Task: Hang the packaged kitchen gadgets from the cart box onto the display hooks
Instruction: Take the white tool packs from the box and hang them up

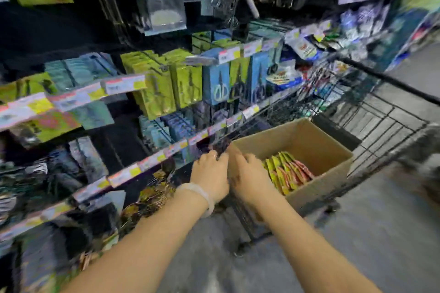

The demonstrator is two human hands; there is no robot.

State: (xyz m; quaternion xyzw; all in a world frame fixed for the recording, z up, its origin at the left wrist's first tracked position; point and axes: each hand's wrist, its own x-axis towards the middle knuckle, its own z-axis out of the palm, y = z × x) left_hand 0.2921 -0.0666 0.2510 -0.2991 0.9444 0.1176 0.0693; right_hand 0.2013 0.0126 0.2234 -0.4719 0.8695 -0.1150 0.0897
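Both bare forearms stretched forward and down toward the near-left corner of an open brown cardboard box (pixel 309 150) sitting in a black wire shopping cart (pixel 371 112). Left hand (pixel 210 175), with a pale translucent bangle (pixel 202 195) on the wrist, placed at the cart's dark wire edge just left of the box corner, fingers curled forward; grip state impossible to tell, fingertips lost in blur against the wire. Right hand (pixel 250 173) laid over the box's near-left rim, fingers reaching down inside; grip likewise impossible to tell, nothing clearly pinched. Inside the box, a leaning row of flat yellow-green and red packaged gadgets (pixel 288 173), stacked on edge against the near wall, just beside the right hand. To the left, dark display shelving (pixel 78 97) with pink-and-yellow price strips, hung with lime-green card packs (pixel 162 85) and blue scissor packs (pixel 217 83). Grey concrete floor (pixel 357 245) below the cart. Much of the view smeared by motion blur.
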